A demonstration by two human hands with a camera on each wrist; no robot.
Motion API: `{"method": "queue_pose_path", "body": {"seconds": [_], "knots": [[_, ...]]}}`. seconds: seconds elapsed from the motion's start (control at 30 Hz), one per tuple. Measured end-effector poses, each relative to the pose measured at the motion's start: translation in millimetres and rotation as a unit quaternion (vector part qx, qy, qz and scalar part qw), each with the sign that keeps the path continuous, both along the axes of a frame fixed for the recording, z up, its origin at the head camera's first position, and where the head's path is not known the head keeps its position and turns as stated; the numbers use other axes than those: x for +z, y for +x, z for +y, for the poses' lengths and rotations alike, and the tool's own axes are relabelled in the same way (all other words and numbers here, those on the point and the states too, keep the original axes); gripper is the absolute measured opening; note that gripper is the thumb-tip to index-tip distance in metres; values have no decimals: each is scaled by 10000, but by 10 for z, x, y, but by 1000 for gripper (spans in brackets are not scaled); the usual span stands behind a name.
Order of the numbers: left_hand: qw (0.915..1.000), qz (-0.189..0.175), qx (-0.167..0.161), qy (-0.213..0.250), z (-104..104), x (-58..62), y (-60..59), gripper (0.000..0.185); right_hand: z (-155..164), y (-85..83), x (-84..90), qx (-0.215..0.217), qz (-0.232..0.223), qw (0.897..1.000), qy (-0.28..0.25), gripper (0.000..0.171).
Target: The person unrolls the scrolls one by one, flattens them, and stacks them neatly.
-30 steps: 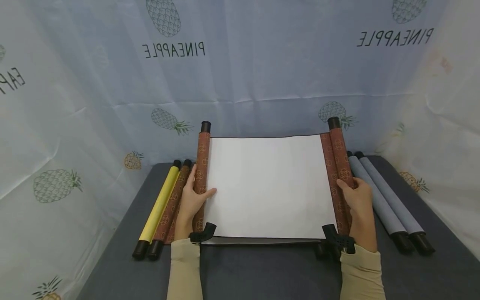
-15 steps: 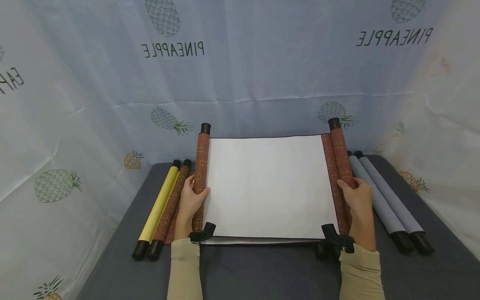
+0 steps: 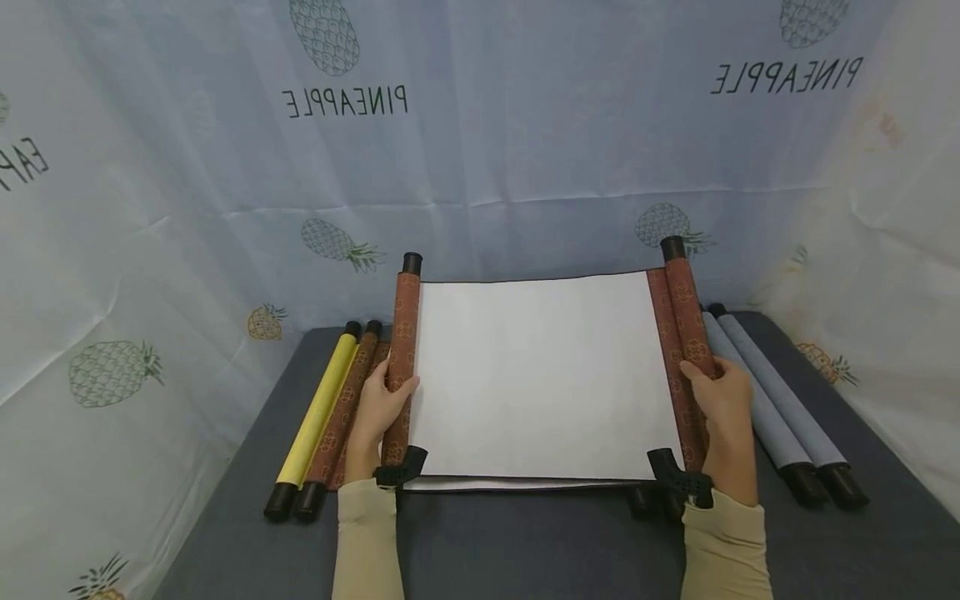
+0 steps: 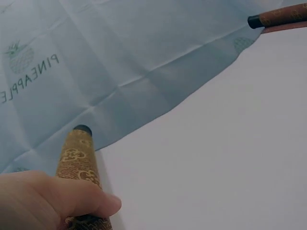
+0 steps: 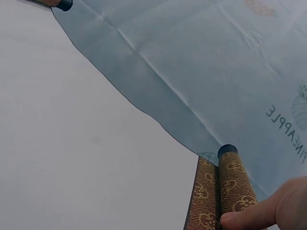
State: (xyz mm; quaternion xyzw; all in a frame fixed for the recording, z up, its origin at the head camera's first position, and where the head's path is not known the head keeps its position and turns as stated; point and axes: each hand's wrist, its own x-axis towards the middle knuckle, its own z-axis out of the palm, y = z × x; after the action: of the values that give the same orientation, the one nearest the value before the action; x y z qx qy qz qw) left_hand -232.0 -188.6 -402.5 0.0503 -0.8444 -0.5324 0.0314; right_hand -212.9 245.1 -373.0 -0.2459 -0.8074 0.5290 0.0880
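Note:
A partly unrolled hanging scroll [image 3: 547, 375] with a bare white sheet is stretched between my hands. Its left roller [image 3: 402, 333], brown-red with a flower pattern and black end caps, is gripped by my left hand [image 3: 378, 408]. In the left wrist view the thumb [image 4: 103, 203] lies across that roller. My right hand [image 3: 722, 396] grips the right roller [image 3: 684, 304], its thumb lying over the front in the right wrist view. A patterned border strip [image 3: 663, 350] runs beside the right roller. Most fingers of both hands are hidden behind the rollers.
On the dark table [image 3: 525, 550], a yellow rolled scroll [image 3: 318, 408] and brown patterned rolled scrolls [image 3: 345, 408] lie at left. Two grey rolled scrolls [image 3: 780, 392] lie at right. White sheet shows beneath the held scroll's near edge. A pineapple-print curtain [image 3: 517, 125] hangs behind.
My left fingers have closed in around the left roller, the thumb drawing back from the sheet. The left roller has sunk slightly; the right roller and hand have shifted a little right.

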Motion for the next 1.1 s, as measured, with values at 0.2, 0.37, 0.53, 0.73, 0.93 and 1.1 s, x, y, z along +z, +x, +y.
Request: {"method": "queue_pose_path", "body": {"seconds": [0.2,0.37,0.53,0.73,0.93,1.1], "knots": [[10000,9,-15,24,3,21,6,70,5,6,-1,-93,-40,9999,-4,66],[9996,-135,-199,176,-10,35,-15,72,15,13,-5,-165,-90,9998,-68,68],[9983,-178,-373,414,-10,36,-17,72,24,13,-21,-200,-19,9998,-30,69],[9953,-335,-667,611,-5,58,17,72,66,18,-30,-278,49,9996,-66,70],[9948,-297,-694,681,17,69,21,74,210,48,-29,5,-109,9998,-158,77],[9980,-318,-426,352,21,49,-4,84,356,35,-28,346,-320,9989,68,78]]}}
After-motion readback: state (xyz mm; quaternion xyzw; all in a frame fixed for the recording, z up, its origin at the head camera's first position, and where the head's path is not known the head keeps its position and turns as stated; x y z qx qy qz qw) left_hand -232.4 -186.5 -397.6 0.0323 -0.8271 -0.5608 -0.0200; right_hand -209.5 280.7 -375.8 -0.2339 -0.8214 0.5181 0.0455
